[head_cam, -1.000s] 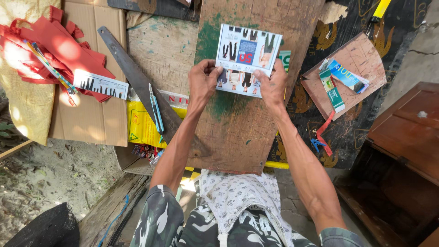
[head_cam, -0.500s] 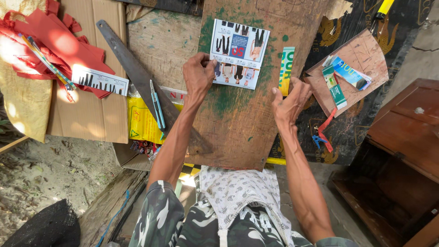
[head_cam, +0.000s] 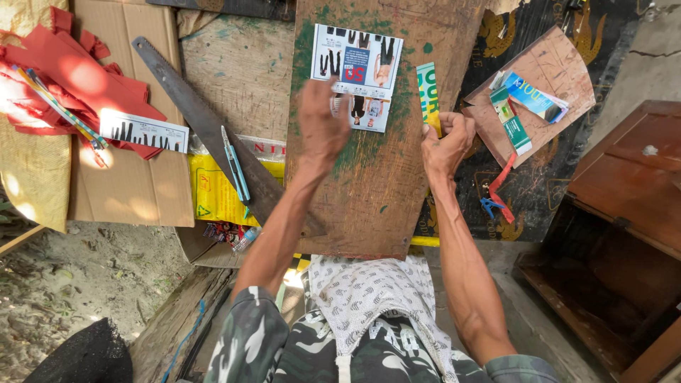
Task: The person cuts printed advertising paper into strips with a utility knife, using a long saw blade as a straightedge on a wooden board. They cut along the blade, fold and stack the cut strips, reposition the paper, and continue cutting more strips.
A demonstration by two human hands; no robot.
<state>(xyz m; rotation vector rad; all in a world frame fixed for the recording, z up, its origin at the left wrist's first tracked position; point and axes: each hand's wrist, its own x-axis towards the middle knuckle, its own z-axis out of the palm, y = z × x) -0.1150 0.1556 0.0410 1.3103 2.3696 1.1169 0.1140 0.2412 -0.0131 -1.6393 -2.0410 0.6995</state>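
Head view shows us working over a worn wooden board (head_cam: 386,177) laid across our lap. A second ago both our hands pressed the printed card (head_cam: 357,74) flat; now only our left hand (head_cam: 323,124) stays on it, fingers spread and pressing its lower edge, so that grip is open and holds nothing. Our right hand (head_cam: 447,142) has come off the card and moved to the board's right edge, where its grip is closed around the lower end of a narrow green printed strip (head_cam: 428,96). The card lies flat near the top of the board, just beside the strip. We judge the card set in place and the work passing to the strip. A handsaw (head_cam: 206,131) and a blue-handled tool (head_cam: 236,167) lie to the left, untouched.
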